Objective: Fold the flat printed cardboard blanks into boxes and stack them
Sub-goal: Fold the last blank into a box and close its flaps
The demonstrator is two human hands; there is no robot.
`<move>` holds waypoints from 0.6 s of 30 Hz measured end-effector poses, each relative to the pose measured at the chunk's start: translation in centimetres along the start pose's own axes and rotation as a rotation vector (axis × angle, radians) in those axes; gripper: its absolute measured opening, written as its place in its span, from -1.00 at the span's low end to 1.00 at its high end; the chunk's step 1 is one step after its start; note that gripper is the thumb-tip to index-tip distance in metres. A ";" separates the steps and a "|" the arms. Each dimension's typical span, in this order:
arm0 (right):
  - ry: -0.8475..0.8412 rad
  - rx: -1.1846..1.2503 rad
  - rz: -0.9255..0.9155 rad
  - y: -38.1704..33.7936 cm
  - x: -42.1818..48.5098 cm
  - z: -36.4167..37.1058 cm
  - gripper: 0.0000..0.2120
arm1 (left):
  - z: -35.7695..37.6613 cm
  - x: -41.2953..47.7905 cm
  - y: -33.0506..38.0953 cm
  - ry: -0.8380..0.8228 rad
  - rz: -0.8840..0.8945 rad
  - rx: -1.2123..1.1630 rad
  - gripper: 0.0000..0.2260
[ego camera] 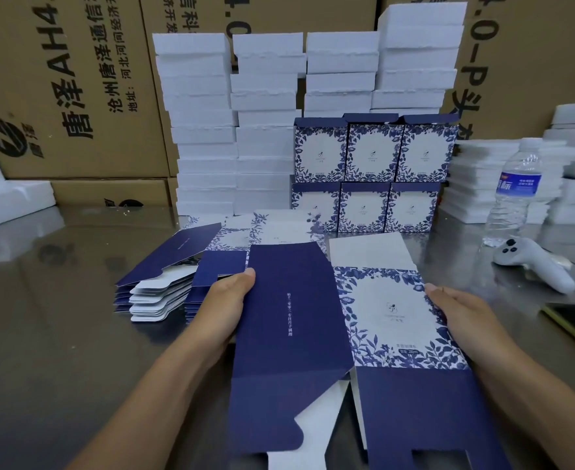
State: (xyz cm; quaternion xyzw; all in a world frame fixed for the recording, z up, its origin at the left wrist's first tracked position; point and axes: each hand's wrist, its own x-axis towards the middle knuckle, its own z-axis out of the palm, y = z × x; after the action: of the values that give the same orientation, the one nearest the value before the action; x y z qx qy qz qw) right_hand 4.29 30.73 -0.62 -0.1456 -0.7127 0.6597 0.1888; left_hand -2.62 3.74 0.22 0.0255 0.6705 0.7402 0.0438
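Pinching opposite edges, left hand [225,300] and right hand [462,317] hold a navy-and-floral printed cardboard blank [340,334], apparently to square it open.

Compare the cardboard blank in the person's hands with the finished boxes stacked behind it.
The blank has loose, unfolded end flaps; the finished boxes are folded into shape. The left hand and right hand hold the blank; the finished boxes stand untouched, three upon three. The blank shows a plain dark blue panel too; the finished boxes show floral fronts. Both share the blue-and-white leaf print.
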 end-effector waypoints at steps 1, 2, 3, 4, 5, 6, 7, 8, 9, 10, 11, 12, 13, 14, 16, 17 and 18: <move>0.013 0.012 0.004 -0.1 0.0 0.0 -0.70 | 0.0 0.0 0.0 -0.008 -0.003 0.012 -0.61; 0.025 0.009 0.002 -0.1 0.0 0.0 -0.70 | -0.1 -0.1 0.0 -0.017 -0.006 0.025 -0.62; 0.034 -0.010 -0.006 -0.2 -0.1 0.0 -0.72 | -0.1 -0.2 0.0 -0.028 -0.010 0.036 -0.63; 0.036 -0.035 -0.020 -0.1 0.0 0.0 -0.72 | 0.0 -0.2 0.0 -0.040 -0.016 0.044 -0.64; 0.028 -0.059 -0.031 -0.1 0.0 0.0 -0.71 | 0.0 -0.2 -0.1 -0.050 -0.021 0.053 -0.65; 0.021 -0.082 -0.041 0.1 0.1 0.0 -0.70 | 0.0 -0.2 -0.1 -0.056 -0.024 0.056 -0.65; 0.020 -0.106 -0.050 0.0 0.1 -0.1 -0.70 | 0.0 -0.2 -0.1 -0.058 -0.023 0.051 -0.65; 0.020 -0.124 -0.062 0.1 0.1 -0.1 -0.69 | 0.1 -0.3 0.0 -0.060 -0.025 0.044 -0.64; 0.018 -0.134 -0.067 0.0 0.0 -0.1 -0.69 | 0.1 -0.4 0.0 -0.061 -0.026 0.035 -0.63; 0.017 -0.131 -0.065 0.0 0.0 -0.1 -0.69 | 0.2 -0.4 0.1 -0.059 -0.029 0.028 -0.62; 0.017 -0.115 -0.054 0.0 -0.1 -0.1 -0.69 | 0.2 -0.4 0.1 -0.059 -0.030 0.023 -0.61; 0.015 -0.090 -0.046 0.0 -0.1 -0.2 -0.70 | 0.2 -0.5 0.2 -0.059 -0.033 0.015 -0.61; 0.014 -0.071 -0.031 -0.1 -0.3 -0.1 -0.71 | 0.2 -0.4 0.2 -0.060 -0.036 0.000 -0.61; 0.020 -0.058 -0.018 -0.2 -0.5 0.0 -0.70 | 0.1 -0.5 0.2 -0.068 -0.040 -0.012 -0.61; 0.043 -0.056 -0.010 -0.4 -0.6 0.2 -0.68 | 0.1 -0.7 0.1 -0.085 -0.046 -0.049 -0.61; 0.060 -0.052 -0.010 -0.5 -0.6 0.3 -0.67 | 0.2 -0.6 0.2 -0.089 -0.049 -0.080 -0.61; 0.076 -0.049 -0.014 -0.5 -0.6 0.4 -0.65 | 0.3 -0.7 0.3 -0.099 -0.066 -0.120 -0.59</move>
State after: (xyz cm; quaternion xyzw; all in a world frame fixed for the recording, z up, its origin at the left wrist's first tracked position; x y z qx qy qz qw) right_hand 4.64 30.08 -0.24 -0.1702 -0.7219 0.6349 0.2166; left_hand -1.94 3.94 0.60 0.0372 0.6226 0.7749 0.1027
